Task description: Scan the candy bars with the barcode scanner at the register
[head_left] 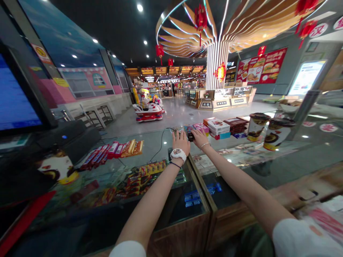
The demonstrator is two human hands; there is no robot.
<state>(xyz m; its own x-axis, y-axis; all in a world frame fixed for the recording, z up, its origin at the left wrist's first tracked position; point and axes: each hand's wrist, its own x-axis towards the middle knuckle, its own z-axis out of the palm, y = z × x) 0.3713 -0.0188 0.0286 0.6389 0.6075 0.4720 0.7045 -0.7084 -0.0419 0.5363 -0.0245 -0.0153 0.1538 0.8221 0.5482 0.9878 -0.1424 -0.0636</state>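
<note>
Both my arms reach forward over a glass display counter (150,134). My left hand (181,142), with a white watch on its wrist, has its fingers spread near the counter's far edge, beside a small dark pack (190,134). Touching that pack from the other side is my right hand (199,138), its fingers partly bent; a thin bracelet circles that wrist. Just behind my right hand lie pink boxes (201,127). White and red boxes (216,125) are stacked to the right, followed by a pile of brown packs (235,125).
Two large printed cups (278,135) stand at the right. Wrapped snack bars (96,156) and orange-yellow packs (132,148) lie in a row at the left. A monitor (18,92) rises at the far left. A thin black cable (161,141) crosses the glass.
</note>
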